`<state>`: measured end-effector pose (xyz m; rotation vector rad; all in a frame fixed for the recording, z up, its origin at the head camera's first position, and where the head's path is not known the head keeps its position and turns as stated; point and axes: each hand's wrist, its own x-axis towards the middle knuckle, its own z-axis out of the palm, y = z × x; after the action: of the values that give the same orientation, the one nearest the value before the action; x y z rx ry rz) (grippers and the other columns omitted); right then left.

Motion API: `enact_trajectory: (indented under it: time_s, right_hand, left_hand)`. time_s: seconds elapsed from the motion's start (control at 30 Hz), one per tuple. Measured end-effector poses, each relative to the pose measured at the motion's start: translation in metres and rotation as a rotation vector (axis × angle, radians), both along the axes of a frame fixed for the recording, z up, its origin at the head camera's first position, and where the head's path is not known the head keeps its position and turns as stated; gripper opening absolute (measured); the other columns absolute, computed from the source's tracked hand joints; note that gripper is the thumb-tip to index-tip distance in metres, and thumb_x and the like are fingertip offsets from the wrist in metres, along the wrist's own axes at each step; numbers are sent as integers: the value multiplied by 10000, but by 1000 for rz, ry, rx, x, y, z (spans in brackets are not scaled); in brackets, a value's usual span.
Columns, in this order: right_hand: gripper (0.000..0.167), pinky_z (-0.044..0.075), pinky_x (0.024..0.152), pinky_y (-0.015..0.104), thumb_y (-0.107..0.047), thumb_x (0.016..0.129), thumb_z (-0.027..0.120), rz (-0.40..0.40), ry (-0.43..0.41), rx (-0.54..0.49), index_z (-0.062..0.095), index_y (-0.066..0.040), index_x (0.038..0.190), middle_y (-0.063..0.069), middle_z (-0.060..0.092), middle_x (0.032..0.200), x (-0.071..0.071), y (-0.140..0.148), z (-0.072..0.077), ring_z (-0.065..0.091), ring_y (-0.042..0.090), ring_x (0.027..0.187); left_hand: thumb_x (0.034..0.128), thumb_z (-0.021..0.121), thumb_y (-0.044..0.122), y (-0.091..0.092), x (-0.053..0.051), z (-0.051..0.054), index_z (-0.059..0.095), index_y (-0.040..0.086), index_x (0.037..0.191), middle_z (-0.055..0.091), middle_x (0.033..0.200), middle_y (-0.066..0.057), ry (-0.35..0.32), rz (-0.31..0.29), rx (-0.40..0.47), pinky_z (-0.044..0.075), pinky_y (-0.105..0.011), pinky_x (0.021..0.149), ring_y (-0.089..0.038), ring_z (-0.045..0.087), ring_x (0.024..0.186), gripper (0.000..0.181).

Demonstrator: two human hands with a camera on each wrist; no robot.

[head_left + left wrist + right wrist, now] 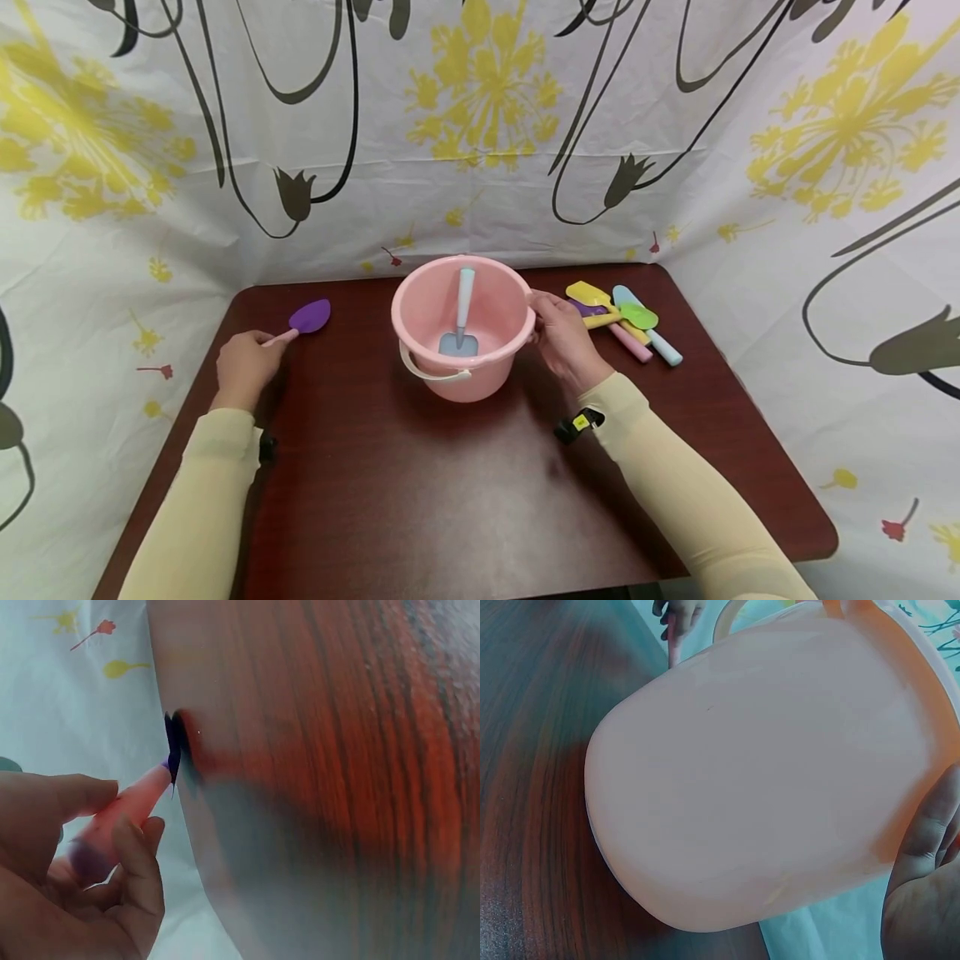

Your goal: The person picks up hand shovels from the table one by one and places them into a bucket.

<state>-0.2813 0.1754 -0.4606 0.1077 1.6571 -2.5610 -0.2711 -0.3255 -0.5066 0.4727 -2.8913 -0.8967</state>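
At the table's left side my left hand (pixel 247 367) grips the pink handle of a toy shovel with a purple blade (pixel 311 316). In the left wrist view, thumb and fingers wrap that pink handle (pixel 135 802), and the blade shows edge-on. A pink bucket (pixel 480 379) stands upright mid-table, its white handle hanging down in front. Inside leans another toy shovel (pixel 465 300), grey-blue blade down, pale handle up. My right hand (pixel 564 342) holds the bucket's right rim; the right wrist view shows the thumb against its outer wall, with the other fingers mostly hidden.
Several toy shovels (pixel 637 315) in yellow, green, purple, pink and blue lie piled right of the bucket, beyond my right hand. The dark red wooden table (pixel 420 500) meets flower-patterned white cloth (pixel 360 217) at the back and sides.
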Motion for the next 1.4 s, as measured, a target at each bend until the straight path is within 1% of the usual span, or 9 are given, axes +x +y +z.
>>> enact_trajectory:
  time_s: [0.27, 0.53, 0.67, 0.77, 0.9, 1.07, 1.17, 1.3, 1.4]
  right_hand:
    - [245, 511, 590, 235, -176, 1144, 613, -8, 6, 6, 700, -18, 1310, 16, 640, 860, 0, -1, 0, 574, 138, 688]
    - [239, 513, 594, 228, -204, 1143, 632, -12, -13, -3, 703, -39, 1301, 22, 651, 892, 0, -1, 1, 584, 129, 698]
    - [253, 516, 600, 230, -200, 1143, 628, -4, -11, 0, 699, -30, 1318, 16, 649, 881, 1, 0, 1, 581, 133, 702]
    - [258, 518, 602, 234, -193, 1145, 621, -1, -8, 9, 695, -24, 1326, 13, 645, 876, 1, 0, 1, 579, 136, 701]
    - [261, 517, 598, 238, -189, 1147, 614, 0, -2, 16, 690, -17, 1329, 13, 642, 878, 1, 0, 1, 579, 138, 701]
    - [285, 518, 602, 235, -198, 1145, 624, 2, -3, 13, 687, -14, 1353, 18, 644, 882, 1, 0, 1, 578, 139, 704]
    - [292, 518, 604, 232, -205, 1146, 624, 2, -1, 18, 687, -19, 1361, 18, 645, 883, 1, 0, 0, 577, 139, 704]
    - [287, 515, 603, 231, -206, 1146, 621, 0, 0, 26, 689, -23, 1356, 17, 641, 879, 1, 0, 0, 574, 139, 704]
    - [282, 514, 601, 232, -201, 1145, 620, -2, 0, 23, 690, -21, 1350, 16, 641, 882, 1, 0, 0, 572, 140, 704]
  left_hand:
    - [1088, 659, 537, 0, -1, 2, 717, -85, 1358, 670, 1381, -351, 79, 68, 97, 450, -676, 1124, -568, 567, 1301, 680]
    - [1113, 637, 416, -2, -7, 3, 705, -45, 1410, 687, 1396, -308, 160, 88, 172, 480, -632, 1094, -505, 604, 1266, 553]
    - [1111, 645, 392, -3, -8, 6, 714, -15, 1393, 703, 1364, -269, 207, 80, 226, 511, -536, 996, -431, 618, 1187, 500]
    - [1113, 647, 403, -4, -8, 9, 710, 3, 1387, 700, 1362, -239, 228, 76, 251, 490, -433, 927, -388, 602, 1161, 489]
    - [1105, 644, 433, -4, -8, 13, 697, 24, 1396, 694, 1388, -205, 243, 88, 297, 454, -343, 897, -356, 585, 1197, 505]
    - [1086, 655, 437, -2, -8, 15, 695, 37, 1371, 683, 1408, -156, 267, 109, 368, 449, -289, 865, -278, 561, 1191, 493]
    - [1072, 681, 425, -2, -9, 16, 698, 67, 1334, 685, 1336, -88, 271, 137, 430, 460, -269, 808, -218, 555, 1087, 445]
    - [1052, 716, 371, -1, -9, 18, 711, 117, 1264, 689, 1153, 37, 296, 167, 515, 462, -253, 734, -160, 543, 947, 331]
    - [1048, 727, 326, 0, -9, 22, 718, 124, 1183, 776, 1077, 69, 333, 169, 564, 463, -233, 724, -138, 558, 917, 243]
